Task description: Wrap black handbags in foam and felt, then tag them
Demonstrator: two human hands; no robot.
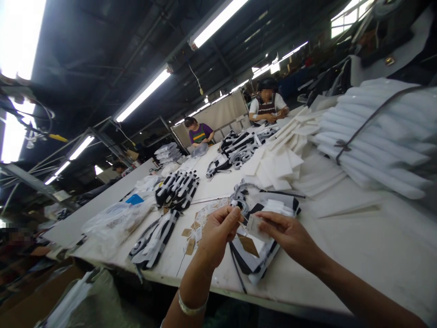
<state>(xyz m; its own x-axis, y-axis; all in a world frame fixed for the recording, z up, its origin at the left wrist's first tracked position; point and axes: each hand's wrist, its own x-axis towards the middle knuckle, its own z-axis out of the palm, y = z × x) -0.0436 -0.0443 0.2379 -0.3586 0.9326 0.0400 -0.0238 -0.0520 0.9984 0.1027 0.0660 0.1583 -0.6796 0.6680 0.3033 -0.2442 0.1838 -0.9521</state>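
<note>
White tbl. (341,237) ran away from you under strip lights. Nearest: your L hand (220,228), thumb and forefinger pinched together, apparently on a thin string (243,222). Your R hand (290,234) faced it, fingers curled; couldn't tell if they gripped anything. Brown tag (248,245) sat btwn. hands, just below the fingertips, long axis sloping down to your R; L fingertips nearer, approx. Whether it hung or rested on the black-and-white bundle (268,248) behind it, unclear. Loose tags (201,223) lay just beyond your L wrist; 2nd bundle (153,241) farther L. Past these, white sheets (276,161) and strapped foam stack (375,132) on R. Far end: 2 co-workers, one in purple (202,132), one w/ white sleeves (268,107).
</note>
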